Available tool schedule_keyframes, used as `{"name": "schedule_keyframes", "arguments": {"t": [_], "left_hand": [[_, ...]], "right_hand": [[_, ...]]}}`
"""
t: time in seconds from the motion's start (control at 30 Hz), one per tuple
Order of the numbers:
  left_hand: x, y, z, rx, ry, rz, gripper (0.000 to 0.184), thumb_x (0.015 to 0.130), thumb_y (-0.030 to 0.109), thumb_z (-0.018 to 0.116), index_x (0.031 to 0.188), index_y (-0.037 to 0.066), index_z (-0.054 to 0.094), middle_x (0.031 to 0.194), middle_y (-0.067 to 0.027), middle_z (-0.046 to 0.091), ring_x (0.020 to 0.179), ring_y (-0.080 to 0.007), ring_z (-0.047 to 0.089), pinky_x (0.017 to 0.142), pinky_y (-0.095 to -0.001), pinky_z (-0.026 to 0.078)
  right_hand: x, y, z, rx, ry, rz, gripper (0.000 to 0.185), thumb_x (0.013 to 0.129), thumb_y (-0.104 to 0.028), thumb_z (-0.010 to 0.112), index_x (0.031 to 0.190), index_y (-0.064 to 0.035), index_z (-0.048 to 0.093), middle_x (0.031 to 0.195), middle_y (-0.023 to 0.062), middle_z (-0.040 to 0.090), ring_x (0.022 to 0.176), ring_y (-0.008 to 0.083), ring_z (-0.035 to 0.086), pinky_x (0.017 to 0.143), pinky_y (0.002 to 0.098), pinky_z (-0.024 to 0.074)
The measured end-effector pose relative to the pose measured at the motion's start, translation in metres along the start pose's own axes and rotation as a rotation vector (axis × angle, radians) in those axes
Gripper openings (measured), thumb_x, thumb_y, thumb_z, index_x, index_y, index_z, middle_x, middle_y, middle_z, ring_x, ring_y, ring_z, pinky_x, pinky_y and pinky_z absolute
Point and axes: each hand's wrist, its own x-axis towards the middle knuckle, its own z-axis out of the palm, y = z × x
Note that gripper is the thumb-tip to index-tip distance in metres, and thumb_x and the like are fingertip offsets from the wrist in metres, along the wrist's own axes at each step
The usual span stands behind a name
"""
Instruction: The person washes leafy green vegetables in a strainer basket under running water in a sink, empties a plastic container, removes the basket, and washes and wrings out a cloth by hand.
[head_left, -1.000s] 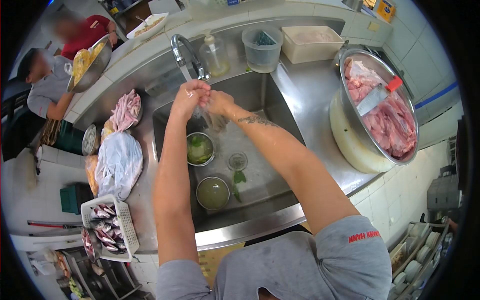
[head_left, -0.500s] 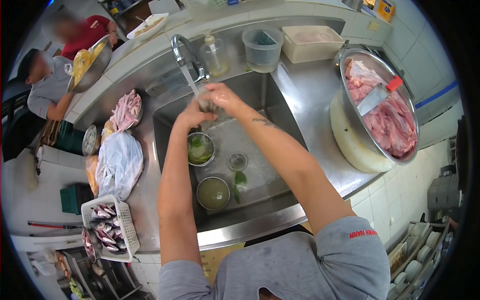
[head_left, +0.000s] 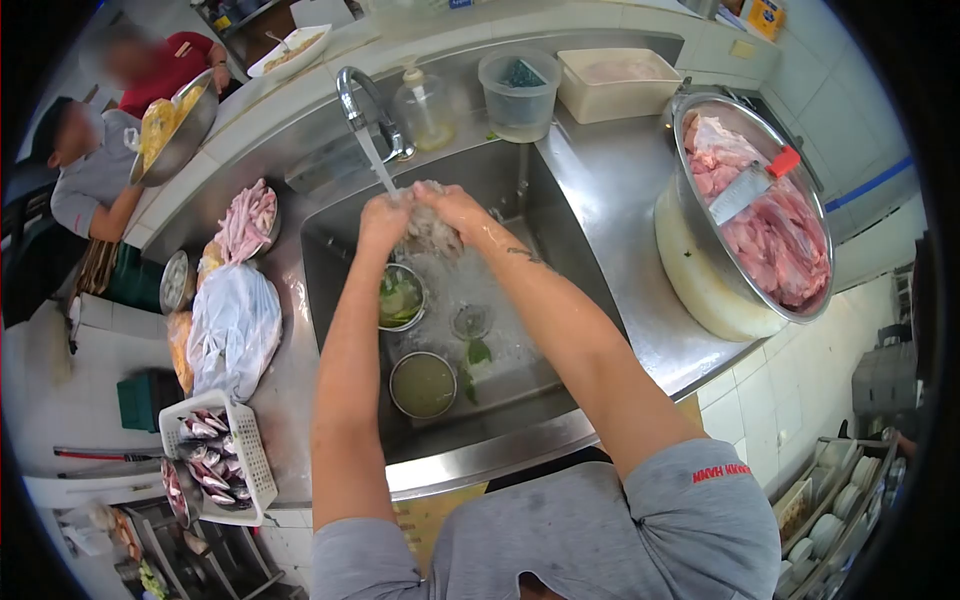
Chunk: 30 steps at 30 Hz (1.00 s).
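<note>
Under the faucet's [head_left: 362, 100] running stream, my left hand [head_left: 385, 222] and my right hand [head_left: 452, 208] are closed around a pale greyish, stringy wet wad [head_left: 428, 236]. Splashing water blurs it, so I cannot make out its kind. Both hands are over the back of the steel sink [head_left: 540, 340]. Below my left hand stands a metal bowl with green leaves in liquid [head_left: 402, 297]. Nearer the front is a round container of cloudy greenish liquid [head_left: 423, 385]. A green leaf [head_left: 478, 352] lies by the drain [head_left: 471, 321].
Right of the sink, a big metal bowl of raw meat [head_left: 770, 240] holds a red-handled cleaver [head_left: 745, 195]. On the left are a plastic bag [head_left: 235, 320] and a white basket of fish [head_left: 262, 470]. Behind are a soap bottle [head_left: 424, 110] and plastic tub [head_left: 518, 100]. Two people stand at far left.
My hands have come level with each other, the left one rising toward the faucet. The greyish wad shows more between them, and more water splashes into the sink.
</note>
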Motion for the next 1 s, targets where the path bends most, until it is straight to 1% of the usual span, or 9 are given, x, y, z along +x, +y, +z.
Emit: {"name": "schedule_keyframes", "arguments": {"t": [0.13, 0.23, 0.3, 0.4, 0.53, 0.63, 0.77, 0.87, 1.0], "left_hand": [[0.008, 0.017, -0.027, -0.179, -0.083, -0.086, 0.021, 0.074, 0.006, 0.052, 0.091, -0.004, 0.060, 0.080, -0.0153, 0.062, 0.074, -0.0227, 0.061, 0.064, -0.0336, 0.049], [0.027, 0.018, -0.033, -0.930, -0.171, -0.317, 0.020, 0.075, 0.007, 0.051, 0.085, -0.007, 0.060, 0.080, -0.0163, 0.063, 0.067, -0.0254, 0.061, 0.058, -0.0324, 0.048], [0.035, 0.021, -0.038, -0.957, -0.249, -0.271, 0.017, 0.075, 0.006, 0.049, 0.084, -0.005, 0.059, 0.076, -0.0111, 0.061, 0.063, -0.0197, 0.058, 0.054, -0.0287, 0.047], [0.048, 0.004, -0.037, -0.899, -0.265, -0.229, 0.017, 0.076, 0.006, 0.047, 0.085, -0.004, 0.058, 0.076, -0.0112, 0.061, 0.066, -0.0205, 0.059, 0.054, -0.0300, 0.047], [0.075, -0.045, -0.016, -0.828, -0.034, -0.581, 0.028, 0.073, 0.007, 0.048, 0.099, -0.002, 0.055, 0.084, -0.0112, 0.059, 0.074, -0.0201, 0.057, 0.056, -0.0321, 0.045], [0.084, -0.068, 0.004, -0.744, 0.046, -0.592, 0.030, 0.076, 0.010, 0.047, 0.103, -0.002, 0.053, 0.087, -0.0107, 0.057, 0.072, -0.0190, 0.055, 0.057, -0.0327, 0.044], [0.099, -0.070, 0.015, -1.075, 0.026, -0.613, 0.028, 0.077, 0.009, 0.047, 0.103, 0.000, 0.053, 0.086, -0.0096, 0.055, 0.077, -0.0182, 0.052, 0.062, -0.0341, 0.044], [0.103, -0.057, 0.020, -1.139, 0.129, -0.480, 0.033, 0.078, 0.009, 0.049, 0.110, 0.002, 0.051, 0.093, -0.0072, 0.054, 0.076, -0.0175, 0.051, 0.066, -0.0353, 0.043], [0.099, -0.028, 0.024, -0.670, -0.042, -0.086, 0.049, 0.077, 0.005, 0.049, 0.125, 0.000, 0.042, 0.100, -0.0108, 0.055, 0.077, -0.0198, 0.052, 0.072, -0.0313, 0.042]], "right_hand": [[-0.008, -0.002, -0.003, -0.335, 0.038, -0.028, 0.032, 0.078, -0.026, 0.065, 0.086, 0.0051, 0.062, 0.084, 0.0101, 0.063, 0.076, 0.0178, 0.059, 0.069, 0.0315, 0.0468], [0.017, 0.025, -0.001, -0.756, 0.003, -0.048, 0.030, 0.073, -0.024, 0.067, 0.085, 0.0038, 0.063, 0.085, 0.0138, 0.064, 0.080, 0.0208, 0.060, 0.072, 0.0322, 0.0465], [0.042, 0.054, 0.005, -1.126, 0.100, -0.338, 0.029, 0.069, -0.023, 0.063, 0.085, 0.0010, 0.065, 0.089, 0.0196, 0.063, 0.087, 0.0310, 0.060, 0.077, 0.0366, 0.0462], [0.034, 0.034, 0.024, -1.305, -0.092, -0.366, 0.029, 0.069, -0.020, 0.057, 0.092, -0.0029, 0.065, 0.098, 0.0195, 0.062, 0.093, 0.0357, 0.058, 0.082, 0.0407, 0.0455], [0.023, 0.017, 0.044, -1.326, -0.008, -0.184, 0.027, 0.071, -0.018, 0.055, 0.092, -0.0047, 0.066, 0.096, 0.0181, 0.063, 0.094, 0.0334, 0.059, 0.078, 0.0428, 0.0473], [0.009, 0.010, 0.051, -1.355, 0.074, -0.233, 0.023, 0.070, -0.023, 0.061, 0.088, -0.0091, 0.068, 0.091, 0.0176, 0.063, 0.089, 0.0340, 0.060, 0.076, 0.0412, 0.0475], [0.005, 0.005, 0.048, -1.297, 0.013, -0.172, 0.025, 0.070, -0.022, 0.061, 0.091, -0.0100, 0.067, 0.093, 0.0156, 0.064, 0.091, 0.0319, 0.060, 0.078, 0.0408, 0.0466], [0.000, 0.008, 0.039, -1.334, 0.026, -0.193, 0.026, 0.071, -0.022, 0.060, 0.092, -0.0089, 0.066, 0.093, 0.0161, 0.064, 0.091, 0.0320, 0.060, 0.079, 0.0403, 0.0464], [0.009, 0.028, 0.027, -1.140, 0.159, -0.169, 0.028, 0.070, -0.022, 0.059, 0.091, -0.0049, 0.065, 0.091, 0.0183, 0.063, 0.089, 0.0337, 0.060, 0.077, 0.0398, 0.0463]]}}
